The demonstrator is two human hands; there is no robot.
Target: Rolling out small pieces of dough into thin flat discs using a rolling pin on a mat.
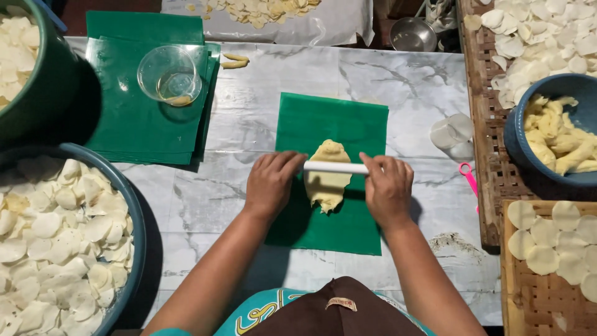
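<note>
A flattened piece of pale yellow dough (328, 177) lies on a green plastic sheet (348, 124) in the middle of the marble table. A thin white rolling pin (336, 167) rests across the dough. My left hand (270, 183) presses on the pin's left end, palm down. My right hand (388, 186) presses on its right end the same way. Both hands cover the pin's ends.
A stack of green sheets (134, 130) with a clear cup (169, 74) lies at the left. Large basins (134, 205) of white discs stand at the left edge. At the right are a blue bowl (528, 152) of dough pieces, woven trays (491, 180) with discs, and a pink tool (467, 175).
</note>
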